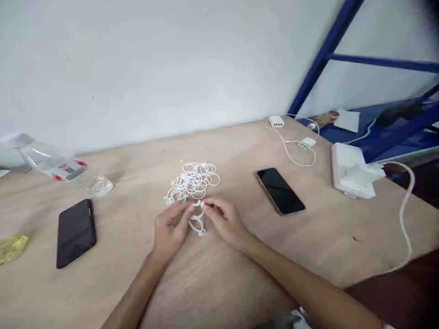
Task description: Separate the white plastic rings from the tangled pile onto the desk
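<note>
Both hands meet at the middle of the table (219,283): the left hand (169,228) and the right hand (224,219) each pinch the same white ring (198,221) between the fingertips. I judge a light, steady pinch with low wrists is best, so the thin ring does not twist or slip. Just behind, toward the far edge, lies the pile of rings (194,180).

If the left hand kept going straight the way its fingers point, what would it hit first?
Past the white ring it pinches, the left hand would probably meet the pile of white rings; depth is unclear.
</note>
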`<state>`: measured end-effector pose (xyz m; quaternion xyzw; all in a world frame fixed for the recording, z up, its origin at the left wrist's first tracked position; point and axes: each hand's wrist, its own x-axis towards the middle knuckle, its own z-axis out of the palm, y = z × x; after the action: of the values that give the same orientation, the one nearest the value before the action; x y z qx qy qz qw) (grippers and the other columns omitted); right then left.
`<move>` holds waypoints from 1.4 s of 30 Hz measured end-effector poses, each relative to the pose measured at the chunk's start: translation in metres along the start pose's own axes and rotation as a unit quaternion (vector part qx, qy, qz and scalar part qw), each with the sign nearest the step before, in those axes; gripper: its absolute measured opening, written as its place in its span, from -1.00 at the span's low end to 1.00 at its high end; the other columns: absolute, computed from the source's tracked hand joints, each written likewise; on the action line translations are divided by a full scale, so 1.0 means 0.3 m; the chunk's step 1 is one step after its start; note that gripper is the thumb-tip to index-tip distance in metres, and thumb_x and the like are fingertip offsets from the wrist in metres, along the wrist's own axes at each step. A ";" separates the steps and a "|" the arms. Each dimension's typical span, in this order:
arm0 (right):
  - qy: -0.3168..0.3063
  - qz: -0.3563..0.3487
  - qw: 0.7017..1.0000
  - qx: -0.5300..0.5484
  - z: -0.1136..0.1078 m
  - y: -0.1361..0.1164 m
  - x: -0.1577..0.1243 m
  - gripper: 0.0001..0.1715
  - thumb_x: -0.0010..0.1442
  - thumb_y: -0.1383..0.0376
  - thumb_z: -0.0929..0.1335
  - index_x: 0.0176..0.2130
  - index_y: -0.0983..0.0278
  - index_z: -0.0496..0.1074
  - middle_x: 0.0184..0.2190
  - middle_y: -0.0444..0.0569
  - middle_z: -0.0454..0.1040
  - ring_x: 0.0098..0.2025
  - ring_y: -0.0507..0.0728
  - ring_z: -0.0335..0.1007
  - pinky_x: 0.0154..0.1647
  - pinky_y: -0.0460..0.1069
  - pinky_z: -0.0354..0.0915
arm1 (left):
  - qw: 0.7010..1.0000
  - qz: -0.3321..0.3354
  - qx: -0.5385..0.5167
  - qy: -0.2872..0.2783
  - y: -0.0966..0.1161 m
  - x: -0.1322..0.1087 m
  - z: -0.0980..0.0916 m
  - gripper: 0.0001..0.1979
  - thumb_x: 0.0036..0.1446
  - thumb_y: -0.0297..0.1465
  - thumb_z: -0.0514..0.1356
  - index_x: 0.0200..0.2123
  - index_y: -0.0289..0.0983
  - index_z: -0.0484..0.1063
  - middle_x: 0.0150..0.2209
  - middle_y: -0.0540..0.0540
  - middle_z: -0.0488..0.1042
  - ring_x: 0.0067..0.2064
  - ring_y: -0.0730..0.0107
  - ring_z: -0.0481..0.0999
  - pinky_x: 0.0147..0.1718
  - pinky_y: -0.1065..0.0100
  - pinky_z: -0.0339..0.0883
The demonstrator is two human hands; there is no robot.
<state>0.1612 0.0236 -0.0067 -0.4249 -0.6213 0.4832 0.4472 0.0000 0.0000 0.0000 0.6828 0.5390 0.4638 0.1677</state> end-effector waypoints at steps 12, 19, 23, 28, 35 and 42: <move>0.011 0.027 0.999 -0.019 0.051 0.010 0.050 -0.73 0.19 0.18 0.31 -0.29 0.29 0.53 -0.35 -0.05 0.52 -0.31 0.07 0.37 -0.30 -0.05 0.25 | 0.996 0.014 0.059 -0.061 -0.079 0.010 -0.023 -0.72 0.01 -0.37 0.29 -0.15 -0.26 0.49 -0.28 -0.09 0.54 -0.25 0.31 0.46 -0.24 0.27 0.36; 0.012 0.014 0.998 -0.068 0.027 0.021 0.036 -0.79 0.17 0.26 0.31 -0.34 0.28 0.52 -0.39 -0.07 0.52 -0.37 0.06 0.35 -0.33 -0.05 0.23 | 0.997 -0.044 0.065 0.002 -0.085 -0.004 -0.025 -0.86 0.07 -0.47 0.16 -0.40 -0.26 0.54 -0.55 0.02 0.44 -0.51 0.48 0.34 -0.46 0.39 0.26; -0.001 0.009 0.998 -0.066 0.025 0.005 0.030 -0.80 0.15 0.29 0.31 -0.36 0.26 0.53 -0.40 -0.08 0.51 -0.37 0.06 0.34 -0.35 -0.04 0.21 | 0.988 -0.100 0.087 0.082 -0.095 -0.010 -0.027 -0.86 0.06 -0.43 0.17 -0.38 -0.26 0.55 -0.53 0.01 0.46 -0.53 0.47 0.34 -0.49 0.38 0.25; 0.016 0.070 0.995 0.063 0.026 -0.003 0.037 -0.80 0.10 0.22 0.37 -0.29 0.22 0.58 -0.29 -0.05 0.54 -0.24 0.11 0.37 -0.22 0.00 0.24 | 0.989 0.018 0.135 0.058 -0.072 -0.010 -0.034 -0.75 0.08 -0.39 0.15 -0.15 -0.25 0.49 -0.17 -0.15 0.48 -0.15 0.22 0.42 -0.13 0.17 0.25; -0.063 0.177 0.945 0.267 0.050 -0.020 0.014 -0.76 0.06 0.17 0.43 -0.24 0.18 0.60 -0.35 -0.06 0.54 -0.33 0.05 0.31 -0.25 0.00 0.21 | 0.979 0.070 0.190 -0.010 -0.038 -0.026 -0.035 -0.40 0.18 0.05 -0.15 -0.06 -0.29 0.36 -0.25 -0.18 0.48 -0.23 0.16 0.31 -0.20 0.13 0.03; -0.103 0.153 0.946 0.265 0.068 0.000 0.004 -0.74 0.11 0.11 0.41 -0.25 0.19 0.60 -0.34 -0.04 0.55 -0.29 0.08 0.35 -0.21 0.03 0.24 | 0.977 0.113 0.169 -0.065 -0.047 -0.025 -0.023 -0.49 0.27 -0.08 -0.25 -0.52 -0.26 0.22 -0.56 -0.04 0.28 -0.40 0.31 0.19 -0.34 0.21 -0.01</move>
<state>0.1411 0.0202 -0.0092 -0.3290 -0.4412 0.7342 0.3975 -0.0137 -0.0034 -0.0100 0.7863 0.5172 0.3365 0.0312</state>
